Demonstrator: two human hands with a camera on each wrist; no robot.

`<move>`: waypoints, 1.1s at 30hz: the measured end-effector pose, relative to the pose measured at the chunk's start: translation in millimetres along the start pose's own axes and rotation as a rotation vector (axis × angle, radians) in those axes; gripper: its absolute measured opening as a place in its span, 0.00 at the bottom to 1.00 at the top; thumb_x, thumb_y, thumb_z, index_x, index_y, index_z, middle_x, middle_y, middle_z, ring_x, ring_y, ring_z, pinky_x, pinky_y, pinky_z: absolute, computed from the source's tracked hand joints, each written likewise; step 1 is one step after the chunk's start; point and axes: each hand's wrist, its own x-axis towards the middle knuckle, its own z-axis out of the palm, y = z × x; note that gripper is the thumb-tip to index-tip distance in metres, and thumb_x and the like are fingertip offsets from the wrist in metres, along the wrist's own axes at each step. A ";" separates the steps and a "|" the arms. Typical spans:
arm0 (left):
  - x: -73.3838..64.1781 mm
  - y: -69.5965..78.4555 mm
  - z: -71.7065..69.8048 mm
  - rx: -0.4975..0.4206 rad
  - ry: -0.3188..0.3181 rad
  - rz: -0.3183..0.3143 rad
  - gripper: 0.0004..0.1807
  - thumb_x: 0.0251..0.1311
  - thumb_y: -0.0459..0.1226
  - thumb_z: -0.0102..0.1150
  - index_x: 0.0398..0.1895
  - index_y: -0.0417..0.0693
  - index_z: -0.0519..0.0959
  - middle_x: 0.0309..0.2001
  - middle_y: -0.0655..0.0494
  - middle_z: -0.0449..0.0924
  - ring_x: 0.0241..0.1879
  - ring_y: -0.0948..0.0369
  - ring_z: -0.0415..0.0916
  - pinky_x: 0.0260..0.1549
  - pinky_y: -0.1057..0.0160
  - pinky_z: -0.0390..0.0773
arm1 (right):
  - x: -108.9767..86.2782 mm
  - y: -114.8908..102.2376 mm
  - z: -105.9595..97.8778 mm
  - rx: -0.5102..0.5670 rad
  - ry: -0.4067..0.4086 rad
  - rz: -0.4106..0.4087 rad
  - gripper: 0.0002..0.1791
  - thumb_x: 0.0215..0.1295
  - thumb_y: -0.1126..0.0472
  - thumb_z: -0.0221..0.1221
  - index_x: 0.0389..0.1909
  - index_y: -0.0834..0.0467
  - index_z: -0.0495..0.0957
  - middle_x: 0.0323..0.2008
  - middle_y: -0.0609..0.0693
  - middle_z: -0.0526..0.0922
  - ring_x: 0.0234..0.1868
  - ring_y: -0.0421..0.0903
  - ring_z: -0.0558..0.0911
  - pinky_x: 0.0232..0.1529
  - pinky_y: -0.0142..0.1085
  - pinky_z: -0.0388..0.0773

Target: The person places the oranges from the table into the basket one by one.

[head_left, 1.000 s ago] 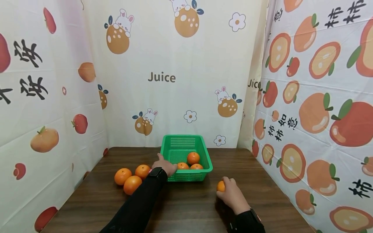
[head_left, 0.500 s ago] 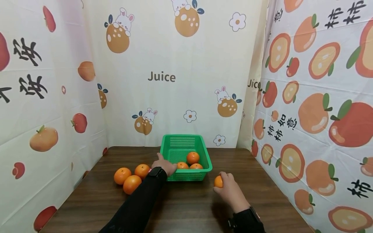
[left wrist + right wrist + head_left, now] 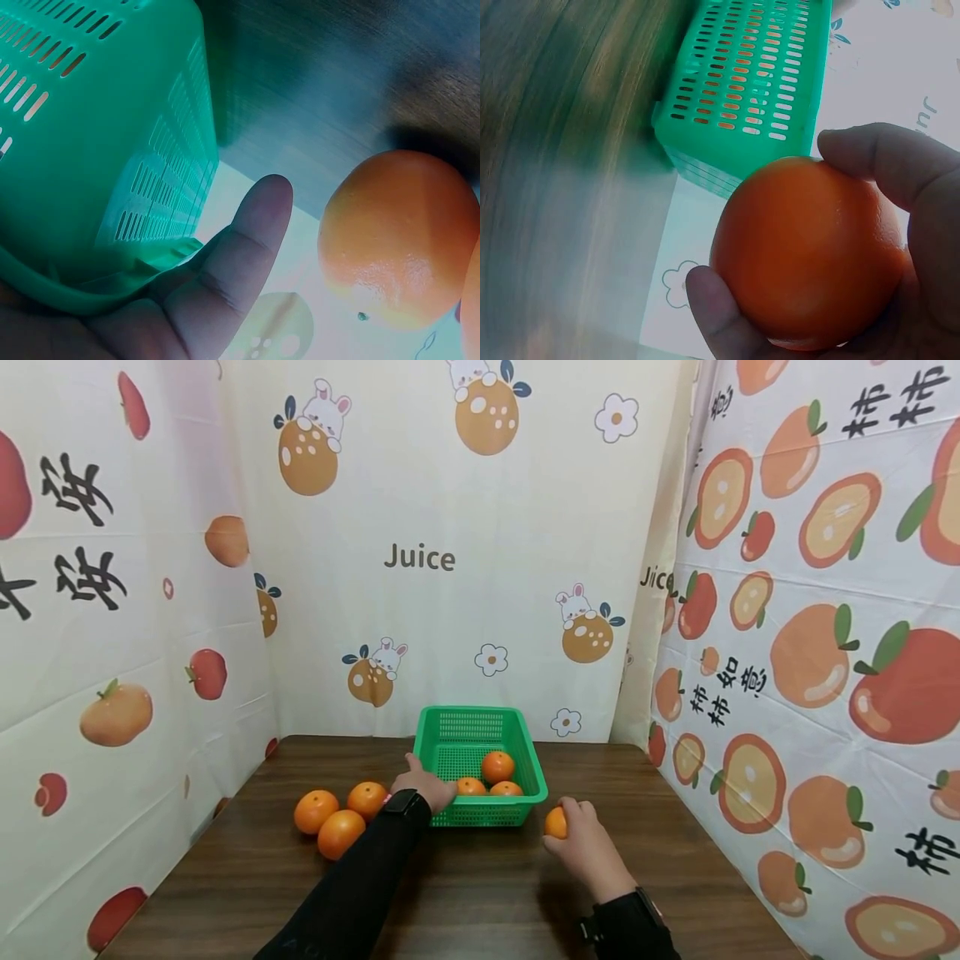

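A green plastic basket stands at the back of the table with several oranges in it, one of them a nearer-back orange. My left hand holds the basket's left front rim; in the left wrist view one finger extends outside the slotted wall, and the rim hides part of the hand. To the right of the basket, my right hand grips an orange, its thumb and fingers round the sides. The basket's corner appears just beyond that orange in the right wrist view.
Three loose oranges lie together left of the basket, beside my left forearm: a left one, a back one and a front one. Printed cloth hangs behind and along both sides of the brown wooden table.
My right hand has moved left and slightly away from me with the orange, closer to the basket. The left hand stays at the rim, and the basket stays in place.
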 end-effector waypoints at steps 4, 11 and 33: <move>-2.4 0.9 -2.5 -0.004 -0.003 -0.002 0.62 0.65 0.60 0.52 0.86 0.33 0.33 0.86 0.37 0.49 0.37 0.46 0.80 0.36 0.52 0.80 | 0.4 -1.6 0.2 -0.001 0.004 0.007 0.36 0.64 0.56 0.71 0.70 0.62 0.72 0.55 0.62 0.73 0.43 0.52 0.77 0.46 0.47 0.81; -3.0 2.4 -2.9 -0.011 -0.008 -0.016 0.61 0.64 0.59 0.52 0.86 0.33 0.34 0.85 0.36 0.51 0.38 0.45 0.79 0.39 0.50 0.80 | 2.9 -3.3 2.1 0.003 0.017 -0.003 0.36 0.64 0.56 0.72 0.71 0.61 0.71 0.56 0.63 0.72 0.43 0.52 0.78 0.47 0.50 0.82; -4.9 2.6 -3.2 -0.058 -0.011 -0.033 0.62 0.63 0.57 0.54 0.86 0.33 0.33 0.62 0.22 0.77 0.34 0.46 0.79 0.39 0.49 0.80 | 7.1 -14.1 7.2 0.049 0.078 -0.060 0.33 0.67 0.54 0.71 0.69 0.58 0.73 0.57 0.60 0.72 0.45 0.51 0.78 0.48 0.47 0.81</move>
